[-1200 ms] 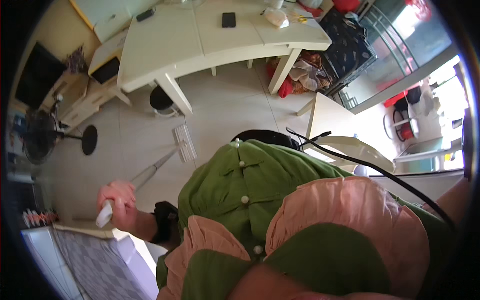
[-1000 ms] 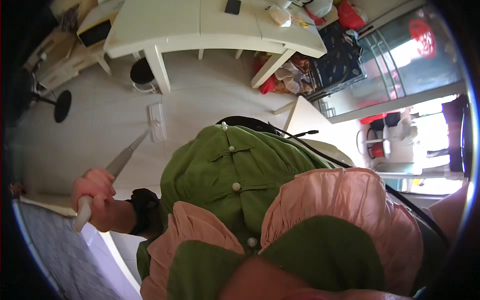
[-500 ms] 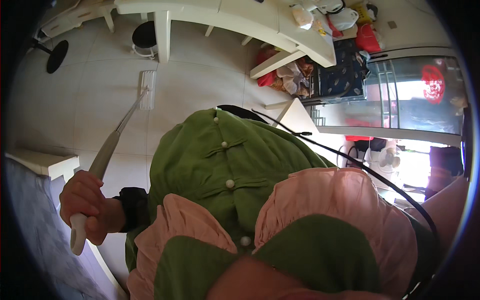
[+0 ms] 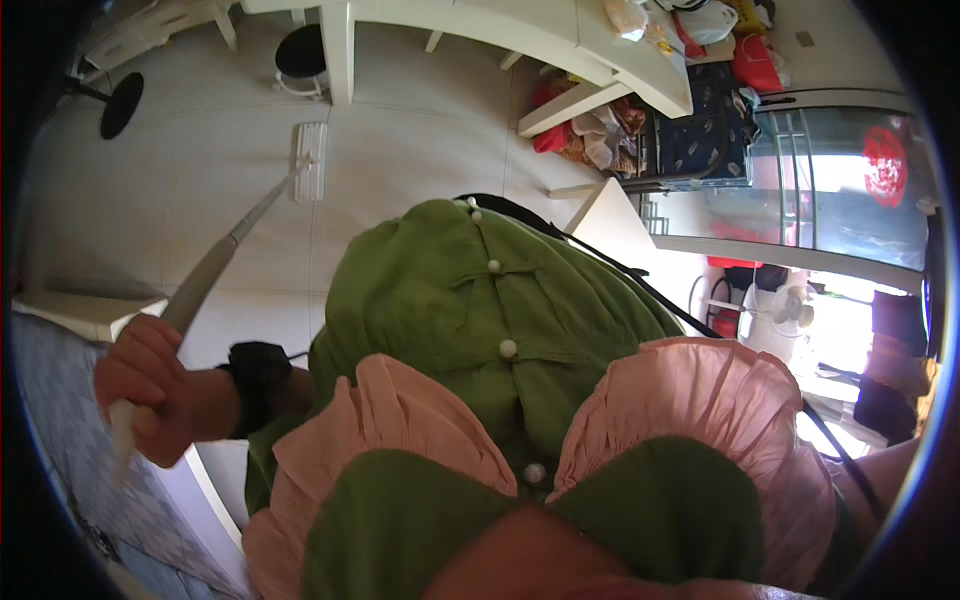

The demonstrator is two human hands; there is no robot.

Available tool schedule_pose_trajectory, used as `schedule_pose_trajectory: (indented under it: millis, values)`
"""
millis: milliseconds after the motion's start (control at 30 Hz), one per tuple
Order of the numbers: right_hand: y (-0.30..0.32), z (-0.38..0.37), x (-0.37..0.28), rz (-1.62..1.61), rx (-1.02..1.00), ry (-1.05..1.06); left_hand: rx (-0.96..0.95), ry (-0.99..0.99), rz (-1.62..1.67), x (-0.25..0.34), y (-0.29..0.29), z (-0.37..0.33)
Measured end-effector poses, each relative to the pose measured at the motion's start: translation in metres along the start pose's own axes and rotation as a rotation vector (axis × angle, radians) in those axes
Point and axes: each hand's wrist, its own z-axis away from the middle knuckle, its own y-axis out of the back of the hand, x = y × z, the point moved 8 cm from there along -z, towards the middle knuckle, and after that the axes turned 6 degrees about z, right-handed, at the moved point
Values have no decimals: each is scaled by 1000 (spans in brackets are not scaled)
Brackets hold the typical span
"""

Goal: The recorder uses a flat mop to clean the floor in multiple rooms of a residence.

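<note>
My left hand (image 4: 150, 390) is closed round the grey-white handle (image 4: 205, 285) of a flat mop, near its upper end. From there the pole slopes away from me to the far right. A white rectangular mop head (image 4: 311, 162) lies flat on the pale tiled floor (image 4: 230, 190). On my left wrist sits a black band (image 4: 262, 390). My right hand is out of view; only part of my right arm (image 4: 875, 480) shows at the right rim.
Ahead stands a long white table (image 4: 480, 25), with a round black stool (image 4: 302, 55) by its leg. A black round base (image 4: 120, 105) is at far left. Bags and cloths (image 4: 600, 135) are piled by a glass door (image 4: 840, 190). A white fan (image 4: 790, 305) stands right. Grey-blue bedding (image 4: 80, 420) lies left.
My left hand has shifted slightly left and toward me with the mop handle. In the picture, the mop head, stool and table appear a little further right and up.
</note>
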Motion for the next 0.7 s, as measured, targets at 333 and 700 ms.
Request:
schedule_pose_trajectory:
  millis: [333,700]
  values:
    - [1,-12,1,15,-35,11,-45,10,-17,-3,-7,-5]
    - [5,-15,4,-4,-68,82,70,-29,-74,10,7,10]
